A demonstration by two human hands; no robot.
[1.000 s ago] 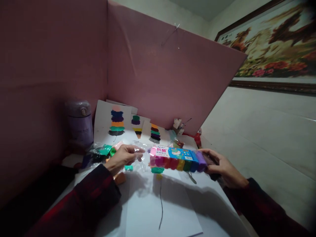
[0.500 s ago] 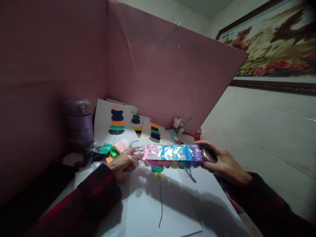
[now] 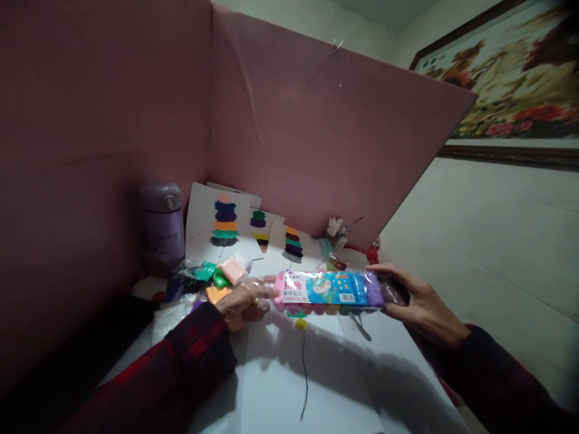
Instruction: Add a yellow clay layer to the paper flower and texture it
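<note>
The clay pack is held flat above the desk, its ends gripped by the closed left hand and right hand.

A home craft corner is shown: a small white table is screened at its far edge & left side by pink card panels. Colour-striped paper sheets are propped at the far edge, w/ loose clay lumps nearby. A framed floral picture is hung on the room wall.
</note>
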